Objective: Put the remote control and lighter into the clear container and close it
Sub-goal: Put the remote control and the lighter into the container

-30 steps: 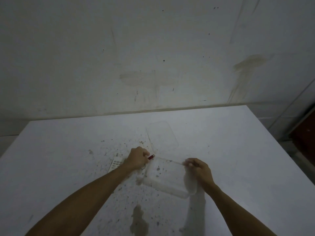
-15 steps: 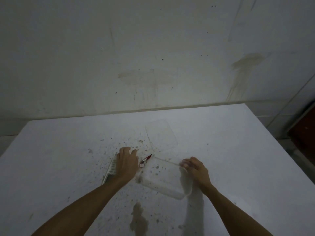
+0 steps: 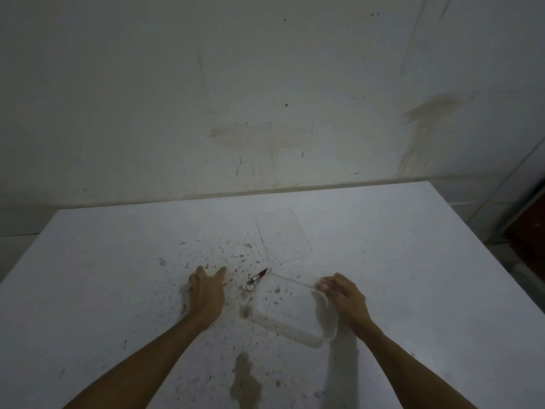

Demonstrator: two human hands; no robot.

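Lighter [image 3: 259, 277] looked small and light beside our spread, empty left hand [image 3: 207, 293], while our right hand [image 3: 342, 293] clasped the clear container [image 3: 290, 312].

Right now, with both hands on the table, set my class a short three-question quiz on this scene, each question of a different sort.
1. True or false: the flat clear lid sits on the clear plastic container.
2. Which hand grips the container's rim? A) left hand B) right hand
3. Fill in: the small red lighter with a metal ring lies ____ the container, by its far left corner.

Key: 1 false, the lid lies on the white table beyond it. 2 B; the left hand lies flat, and whether it covers anything cannot be told. 3 outside.
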